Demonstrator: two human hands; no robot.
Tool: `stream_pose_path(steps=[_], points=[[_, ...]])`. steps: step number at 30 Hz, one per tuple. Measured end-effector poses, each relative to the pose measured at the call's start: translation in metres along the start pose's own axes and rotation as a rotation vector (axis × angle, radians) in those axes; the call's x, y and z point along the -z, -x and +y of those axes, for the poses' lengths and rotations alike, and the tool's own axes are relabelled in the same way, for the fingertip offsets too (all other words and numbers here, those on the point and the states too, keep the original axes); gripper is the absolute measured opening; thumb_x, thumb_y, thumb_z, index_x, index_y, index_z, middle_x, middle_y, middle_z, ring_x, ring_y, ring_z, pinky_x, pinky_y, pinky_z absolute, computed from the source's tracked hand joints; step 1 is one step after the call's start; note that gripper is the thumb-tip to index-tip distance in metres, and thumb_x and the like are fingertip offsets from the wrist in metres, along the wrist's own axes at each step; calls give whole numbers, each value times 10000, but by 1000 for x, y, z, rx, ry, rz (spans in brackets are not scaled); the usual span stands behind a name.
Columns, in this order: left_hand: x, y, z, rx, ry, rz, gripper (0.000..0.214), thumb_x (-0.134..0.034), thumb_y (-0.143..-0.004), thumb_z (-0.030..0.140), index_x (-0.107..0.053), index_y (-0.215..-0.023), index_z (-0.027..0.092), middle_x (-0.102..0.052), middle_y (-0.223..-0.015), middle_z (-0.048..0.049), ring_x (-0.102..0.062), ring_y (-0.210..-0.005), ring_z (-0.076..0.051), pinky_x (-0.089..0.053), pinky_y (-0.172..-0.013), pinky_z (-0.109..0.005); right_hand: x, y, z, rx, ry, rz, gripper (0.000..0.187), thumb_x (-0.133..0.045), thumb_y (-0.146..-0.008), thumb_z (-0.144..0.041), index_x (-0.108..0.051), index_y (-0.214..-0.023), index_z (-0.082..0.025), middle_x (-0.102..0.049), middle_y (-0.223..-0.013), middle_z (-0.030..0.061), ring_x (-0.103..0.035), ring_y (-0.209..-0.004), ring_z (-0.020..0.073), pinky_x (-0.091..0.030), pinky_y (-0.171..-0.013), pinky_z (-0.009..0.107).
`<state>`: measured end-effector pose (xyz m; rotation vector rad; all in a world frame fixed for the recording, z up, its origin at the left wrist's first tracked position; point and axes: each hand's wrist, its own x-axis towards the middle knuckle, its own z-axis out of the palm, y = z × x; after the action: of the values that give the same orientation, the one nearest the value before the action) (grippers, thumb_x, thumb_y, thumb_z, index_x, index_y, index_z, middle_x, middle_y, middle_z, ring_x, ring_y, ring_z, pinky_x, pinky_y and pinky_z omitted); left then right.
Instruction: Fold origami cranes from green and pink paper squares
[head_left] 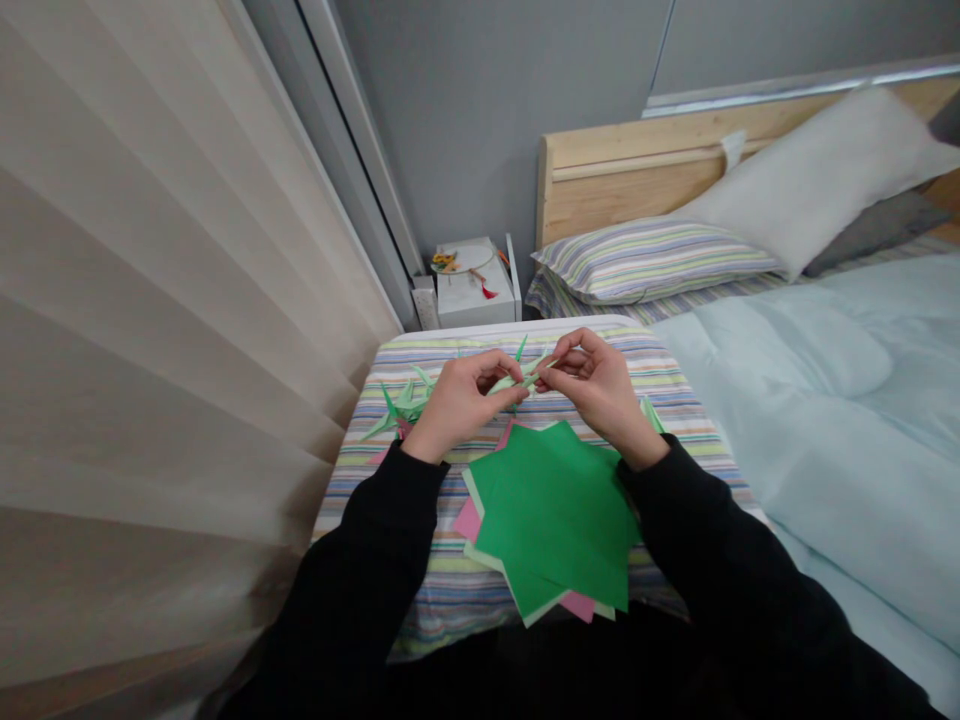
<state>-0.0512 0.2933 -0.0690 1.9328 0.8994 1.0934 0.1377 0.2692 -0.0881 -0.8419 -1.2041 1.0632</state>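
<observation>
My left hand [457, 402] and my right hand [600, 385] meet in the middle of the view, pinching a narrow folded piece of light green origami paper [521, 376] between their fingertips. Several pointed green paper cranes [401, 402] lie just beyond and to the left of my left hand. Below my wrists rests a loose stack of square origami paper [551, 520], green on top with pink and pale green sheets showing at its edges. All of this lies on a striped cover [679, 435].
Black sleeves [360, 560] cover my forearms. A pleated beige curtain [165, 330] fills the left side. To the right lie a pale blue duvet [825, 430] and striped and white pillows. A white box [472, 285] with small ornaments stands beyond the bed's corner.
</observation>
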Motion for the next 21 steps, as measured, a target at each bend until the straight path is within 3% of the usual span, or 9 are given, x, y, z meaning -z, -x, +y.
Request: stream_pose_path(steps=[8,16,21], points=[[-4,2,-3,-3,12,1,207,-820,-786,355,-693,-802,193,-725,-725,-23,-680,-643,-169,-514,-590,-276,-3,1,-1,-43,37,-37,447,-864,-689,-258,-564,-1018,-232,-725,-702,-43,-714,-683,166,-559,-693,317],[-5,3,-1,47,131,-14,226,-828,-781,349,-688,-812,175,-729,-704,-19,-718,-640,-171,-548,-592,-266,-2,1,0,4,24,-22,371,-860,-698,-260,-557,-909,-234,-698,-715,-43,-686,-673,151,-521,-650,292],[-5,3,0,63,125,-31,193,-817,-788,317,-683,-808,179,-721,-672,-11,-712,-619,-167,-549,-581,-262,-2,0,2,5,3,-33,242,-810,-761,-302,-594,-836,-224,-696,-720,-23,-681,-666,149,-570,-696,330]])
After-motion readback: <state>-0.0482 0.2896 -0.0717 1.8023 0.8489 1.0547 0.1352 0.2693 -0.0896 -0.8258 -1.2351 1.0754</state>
